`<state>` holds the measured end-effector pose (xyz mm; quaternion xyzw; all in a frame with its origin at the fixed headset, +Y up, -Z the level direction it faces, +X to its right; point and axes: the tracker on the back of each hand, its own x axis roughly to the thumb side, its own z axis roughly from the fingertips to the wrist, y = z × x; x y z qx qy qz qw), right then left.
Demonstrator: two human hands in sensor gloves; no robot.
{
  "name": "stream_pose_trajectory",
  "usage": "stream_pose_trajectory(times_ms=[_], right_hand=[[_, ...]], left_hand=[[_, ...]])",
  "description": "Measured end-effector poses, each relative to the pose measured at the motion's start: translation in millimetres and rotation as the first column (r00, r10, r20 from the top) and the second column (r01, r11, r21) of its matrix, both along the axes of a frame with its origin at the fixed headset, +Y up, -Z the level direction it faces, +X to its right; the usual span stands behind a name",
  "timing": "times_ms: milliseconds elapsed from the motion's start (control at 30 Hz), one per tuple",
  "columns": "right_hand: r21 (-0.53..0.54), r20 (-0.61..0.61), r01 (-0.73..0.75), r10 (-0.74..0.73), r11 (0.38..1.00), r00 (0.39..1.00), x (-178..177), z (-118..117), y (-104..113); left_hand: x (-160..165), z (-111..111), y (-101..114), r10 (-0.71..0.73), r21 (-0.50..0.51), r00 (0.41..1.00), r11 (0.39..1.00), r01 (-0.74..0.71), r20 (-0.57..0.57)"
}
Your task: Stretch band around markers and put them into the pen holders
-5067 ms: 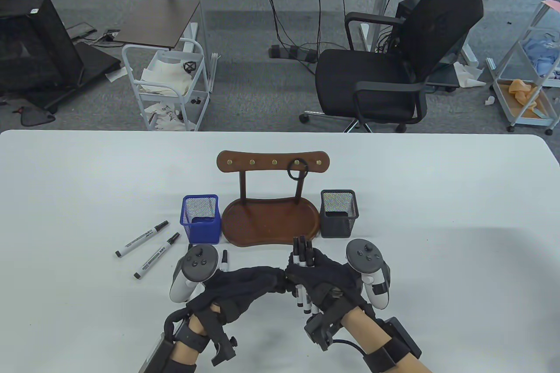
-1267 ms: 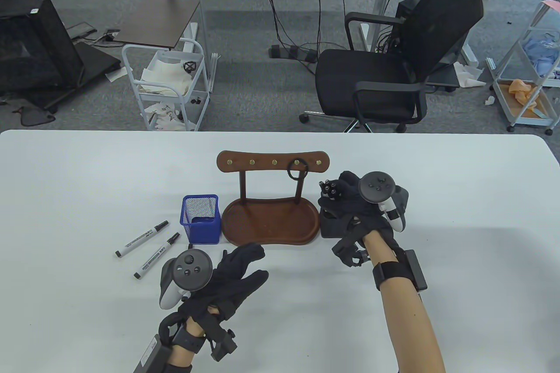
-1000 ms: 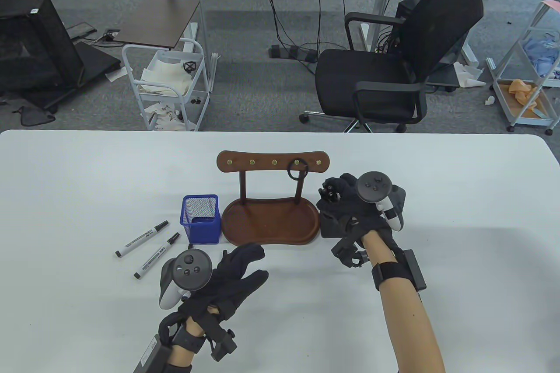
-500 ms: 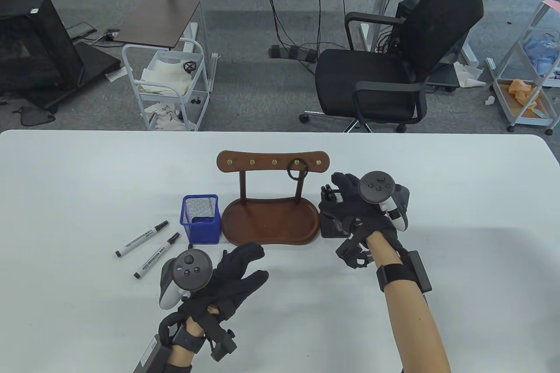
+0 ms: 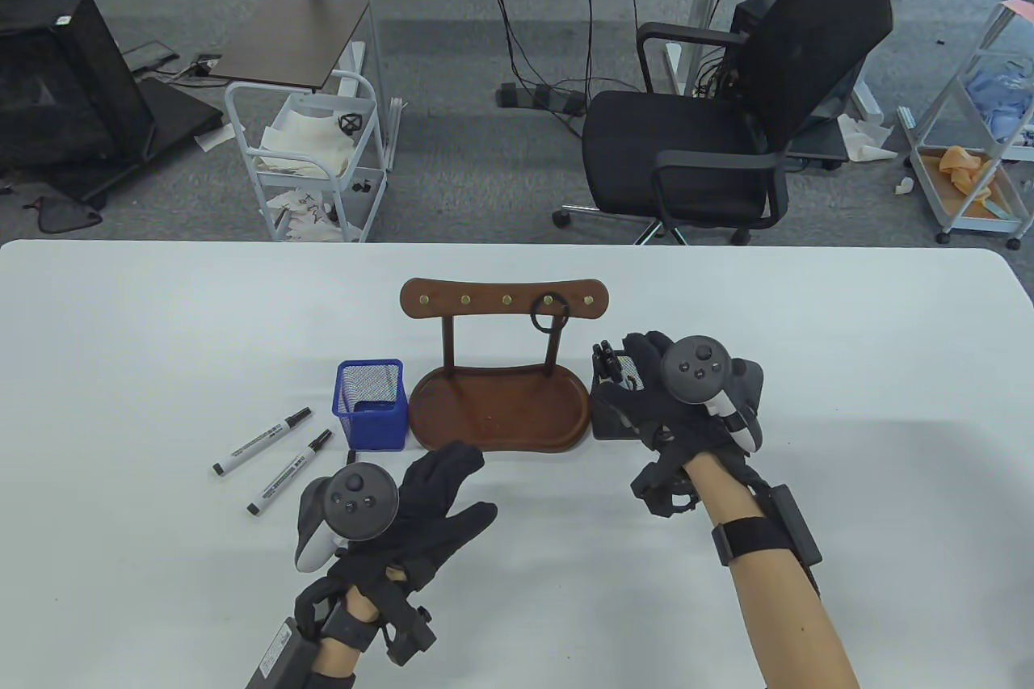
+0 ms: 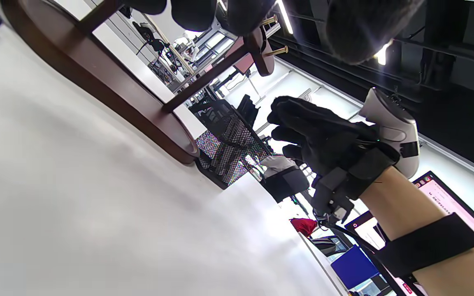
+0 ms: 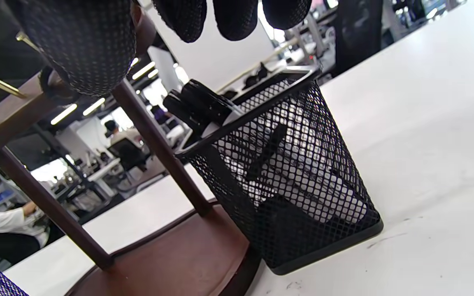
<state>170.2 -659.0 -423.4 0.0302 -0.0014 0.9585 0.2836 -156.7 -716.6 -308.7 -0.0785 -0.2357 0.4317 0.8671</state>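
Observation:
A bundle of black-capped markers (image 5: 604, 359) stands in the black mesh pen holder (image 5: 607, 418), caps sticking out over its rim. My right hand (image 5: 634, 374) hovers over the holder with relaxed fingers and grips nothing. In the right wrist view the marker bundle (image 7: 202, 105) leans in the black holder (image 7: 294, 185), a dark band (image 7: 268, 150) showing through the mesh, with my fingertips (image 7: 237, 16) above it. My left hand (image 5: 472, 487) lies open near the tray's front edge. Two loose markers (image 5: 262, 441) (image 5: 289, 472) lie at the left.
A blue mesh holder (image 5: 371, 406) stands left of the brown wooden tray (image 5: 498, 406). The tray's peg rail (image 5: 505, 299) carries a black band (image 5: 548, 315). Beyond the table's far edge are an office chair (image 5: 727, 115) and a white cart (image 5: 311, 156).
My right hand carried the bundle from the table's front to the black holder, let it drop in, and has drawn back slightly. The left hand has barely moved over the last second.

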Motion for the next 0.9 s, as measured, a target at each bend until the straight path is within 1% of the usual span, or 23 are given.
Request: stream_pose_trajectory(times_ms=[200,333,433,500,567,700,900], right_hand=[[0.058,0.013,0.017,-0.018,0.998,1.0,-18.5,10.7,12.6],[0.025,0.008,0.064,-0.064,0.998,0.998,-36.3,13.1,16.5],[0.008,0.073,0.105,-0.106,0.994,0.992,-50.3,12.8,17.1],[-0.004,0.146,0.135,-0.133,0.991,0.98,-56.0,12.1,16.3],[-0.01,0.216,0.182,-0.176,0.983,0.961,-59.6,10.1,15.1],[-0.041,0.309,0.278,-0.252,0.96,0.917,-65.5,4.4,13.4],[-0.064,0.385,0.335,-0.286,0.94,0.877,-74.3,-5.8,11.9]], left_hand=[[-1.1,-0.1,0.4,-0.026,0.023,0.999,0.999,0.027,-0.021],[-1.8,-0.3,0.3,-0.028,0.026,0.999,0.999,0.029,-0.028],[-1.6,0.2,0.5,-0.015,0.025,1.0,1.0,0.015,-0.022],[-1.2,0.9,1.0,-0.011,0.028,1.0,1.0,0.012,-0.019],[-0.9,1.3,1.6,-0.01,0.032,1.0,0.999,0.011,-0.016],[-1.5,1.2,1.8,-0.004,0.037,1.0,0.999,0.005,-0.017],[-1.8,1.4,1.8,-0.001,0.04,1.0,0.999,0.001,-0.014]])
